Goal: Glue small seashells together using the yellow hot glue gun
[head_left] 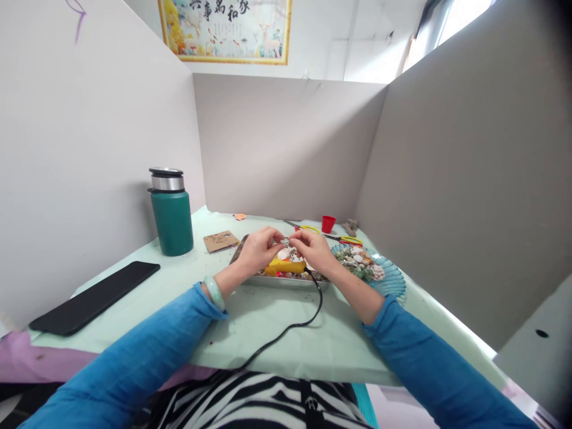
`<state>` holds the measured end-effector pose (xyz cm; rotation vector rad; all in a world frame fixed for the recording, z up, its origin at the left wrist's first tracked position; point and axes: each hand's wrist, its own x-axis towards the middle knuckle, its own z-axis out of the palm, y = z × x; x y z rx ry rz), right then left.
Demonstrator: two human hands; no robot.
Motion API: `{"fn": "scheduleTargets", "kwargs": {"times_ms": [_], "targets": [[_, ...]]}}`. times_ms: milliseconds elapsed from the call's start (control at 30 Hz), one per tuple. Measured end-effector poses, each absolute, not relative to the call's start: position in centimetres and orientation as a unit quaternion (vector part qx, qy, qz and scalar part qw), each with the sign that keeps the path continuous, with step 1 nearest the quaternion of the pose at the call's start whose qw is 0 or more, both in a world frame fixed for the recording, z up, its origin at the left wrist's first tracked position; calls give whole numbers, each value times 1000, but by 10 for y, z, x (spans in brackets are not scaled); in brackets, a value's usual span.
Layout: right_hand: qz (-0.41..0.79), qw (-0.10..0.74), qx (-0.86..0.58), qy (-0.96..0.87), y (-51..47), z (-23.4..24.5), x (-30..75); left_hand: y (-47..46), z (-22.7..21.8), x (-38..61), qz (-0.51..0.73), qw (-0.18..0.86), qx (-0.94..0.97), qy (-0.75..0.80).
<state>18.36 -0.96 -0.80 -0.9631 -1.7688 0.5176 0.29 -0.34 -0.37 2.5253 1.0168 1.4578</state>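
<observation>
My left hand (259, 249) and my right hand (313, 247) meet above a metal tray (286, 280), fingertips pinched together on a small pale piece (286, 241) between them; what the piece is cannot be made out. Under my hands a yellow glue gun (283, 267) lies in the tray among small shells, and its black cord (290, 328) runs toward me over the table edge. A pale green bangle sits on my left wrist. Both sleeves are blue.
A blue shell-shaped dish (388, 277) with several shells sits right of the tray. A green flask (171, 211) and a black phone (96, 296) are to the left. A brown card (221, 241), yellow-handled scissors (344, 238) and a red cup (328, 224) lie behind. Grey partition walls enclose the table.
</observation>
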Motion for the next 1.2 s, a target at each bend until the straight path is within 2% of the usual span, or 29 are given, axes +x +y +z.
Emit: {"fn": "scheduleTargets", "kwargs": {"times_ms": [133, 367, 600, 833, 1200], "targets": [[146, 509, -400, -748, -13, -7, 184, -2, -4, 3, 480, 98, 798, 352], [80, 518, -385, -760, -16, -8, 184, 0, -2, 5, 481, 324, 746, 327], [66, 540, -367, -755, -13, -11, 184, -1, 0, 7, 484, 403, 729, 268], [72, 532, -377, -755, -17, -9, 182, 6, -3, 7, 501, 410, 718, 257], [48, 504, -378, -775, -22, -6, 181, 7, -6, 6, 500, 275, 781, 255]]}}
